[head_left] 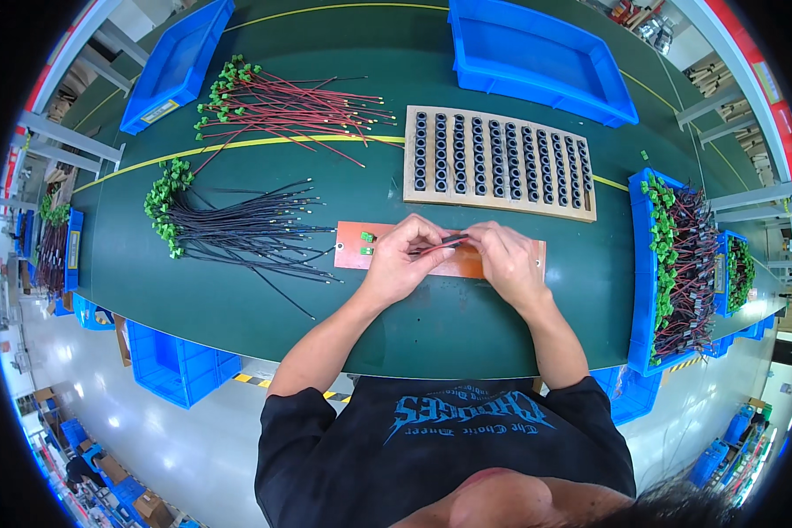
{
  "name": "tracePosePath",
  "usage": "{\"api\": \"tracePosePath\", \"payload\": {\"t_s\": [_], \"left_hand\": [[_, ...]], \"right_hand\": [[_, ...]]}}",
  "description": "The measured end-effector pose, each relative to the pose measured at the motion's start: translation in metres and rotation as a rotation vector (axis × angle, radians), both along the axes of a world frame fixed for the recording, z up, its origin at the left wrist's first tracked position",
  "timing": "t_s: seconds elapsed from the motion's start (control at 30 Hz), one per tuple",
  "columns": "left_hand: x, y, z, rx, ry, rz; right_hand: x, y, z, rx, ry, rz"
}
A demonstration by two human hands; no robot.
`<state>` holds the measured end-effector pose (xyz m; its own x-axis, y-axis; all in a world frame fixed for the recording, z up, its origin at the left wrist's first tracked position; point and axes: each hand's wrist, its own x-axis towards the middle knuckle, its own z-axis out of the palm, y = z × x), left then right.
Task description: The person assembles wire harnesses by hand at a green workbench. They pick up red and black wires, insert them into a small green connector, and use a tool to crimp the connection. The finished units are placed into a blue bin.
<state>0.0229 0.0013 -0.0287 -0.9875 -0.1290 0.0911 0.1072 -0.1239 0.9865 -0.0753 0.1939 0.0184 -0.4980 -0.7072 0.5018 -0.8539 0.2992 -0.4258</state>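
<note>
My left hand [402, 258] and my right hand [504, 261] meet over an orange board [352, 256] lying on the green table. Between my pinched fingertips run a red wire and a black wire [453, 240]; a dark piece sits on them, too small to make out. Both hands are closed on this pair. On the board's left end, beside my left hand, two green connectors [367, 245] stand, and the wires' link to them is hidden by my fingers. Just beyond my hands lies a wooden tray [500, 201] with rows of black ring-like parts.
Black wires [246, 220] and red wires [299, 104], both with green connectors, lie in bundles at left. Blue bins [180, 66] [537, 53] stand at the back. A blue bin [642, 290] at right holds finished-looking red and black wire assemblies [682, 264].
</note>
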Motion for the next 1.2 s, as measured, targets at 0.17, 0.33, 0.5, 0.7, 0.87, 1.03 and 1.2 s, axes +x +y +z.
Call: {"api": "tracePosePath", "payload": {"t_s": [0.17,0.33,0.5,0.7,0.87,1.03,1.2], "left_hand": [[-0.002,0.004,0.012,-0.049,-0.018,0.025],[-0.021,-0.004,0.027,-0.094,-0.076,-0.216],[-0.034,0.012,0.015,0.079,-0.079,-0.275],[-0.031,0.016,0.019,-0.053,-0.087,-0.225],[-0.030,0.020,0.018,-0.071,-0.083,-0.177],[-0.031,0.016,0.019,-0.126,-0.094,-0.214],[-0.032,0.011,0.016,-0.120,-0.112,-0.275]], "right_hand": [[-0.032,0.033,0.000,-0.125,0.015,-0.179],[-0.019,0.042,0.007,-0.277,-0.242,-0.035],[-0.005,0.038,-0.004,-0.421,-0.556,-0.045],[0.009,0.029,-0.015,-0.459,-0.918,0.018],[0.009,0.025,-0.013,-0.336,-0.818,-0.153],[0.005,0.029,-0.020,-0.418,-0.763,-0.183],[0.005,0.031,-0.018,-0.500,-0.934,-0.238]]}}
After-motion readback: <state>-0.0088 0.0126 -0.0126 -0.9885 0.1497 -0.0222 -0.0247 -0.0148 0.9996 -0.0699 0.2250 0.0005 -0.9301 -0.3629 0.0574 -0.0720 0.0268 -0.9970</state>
